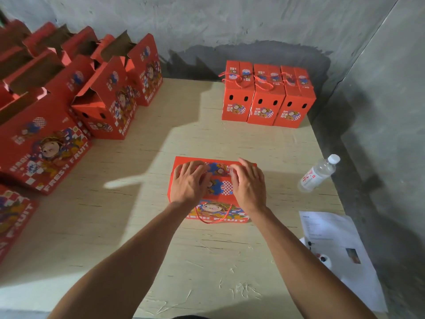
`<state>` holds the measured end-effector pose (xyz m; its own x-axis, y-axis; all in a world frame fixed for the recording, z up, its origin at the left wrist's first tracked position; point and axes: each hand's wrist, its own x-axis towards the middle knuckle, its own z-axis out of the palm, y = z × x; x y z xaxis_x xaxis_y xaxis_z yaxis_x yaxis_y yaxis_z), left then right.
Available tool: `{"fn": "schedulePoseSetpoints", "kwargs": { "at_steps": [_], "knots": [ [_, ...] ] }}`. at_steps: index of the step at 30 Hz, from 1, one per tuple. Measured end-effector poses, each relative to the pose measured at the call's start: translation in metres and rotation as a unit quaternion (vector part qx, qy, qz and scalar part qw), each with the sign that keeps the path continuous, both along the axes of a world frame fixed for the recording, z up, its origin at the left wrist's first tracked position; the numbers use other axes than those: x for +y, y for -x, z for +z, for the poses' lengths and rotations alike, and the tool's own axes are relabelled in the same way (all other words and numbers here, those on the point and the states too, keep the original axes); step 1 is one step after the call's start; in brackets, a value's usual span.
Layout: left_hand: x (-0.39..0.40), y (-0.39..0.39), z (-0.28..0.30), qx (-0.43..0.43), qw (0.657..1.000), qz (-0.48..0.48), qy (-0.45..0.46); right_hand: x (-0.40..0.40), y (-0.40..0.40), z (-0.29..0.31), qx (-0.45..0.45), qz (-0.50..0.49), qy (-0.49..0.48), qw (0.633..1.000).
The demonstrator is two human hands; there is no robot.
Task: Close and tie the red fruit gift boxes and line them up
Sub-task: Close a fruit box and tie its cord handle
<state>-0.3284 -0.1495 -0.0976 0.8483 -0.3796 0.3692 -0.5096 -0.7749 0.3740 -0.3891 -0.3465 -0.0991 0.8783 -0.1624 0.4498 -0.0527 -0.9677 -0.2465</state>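
at the middle of the table (pixel 138 226) stands a red gift box (pixel 213 211); left hand (pixel 189 181) and right hand (pixel 247 184) press its top flaps with fingers relaxed, grasping nothing. three tied boxes (pixel 268 104) line the far edge.

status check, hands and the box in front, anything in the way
Both hands, left and right, pressing flat on the red gift box, no grip. Cord handle loose, untied. Three finished boxes lined up. Water bottle stands clear.
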Motion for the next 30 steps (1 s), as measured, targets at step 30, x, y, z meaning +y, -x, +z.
{"fn": "schedulePoseSetpoints", "kwargs": {
  "at_steps": [30],
  "knots": [
    [0.017,-0.006,0.043,0.249,0.936,0.185,-0.165,-0.002,0.016,0.021,0.287,-0.246,-0.535,0.755]
  ]
}}
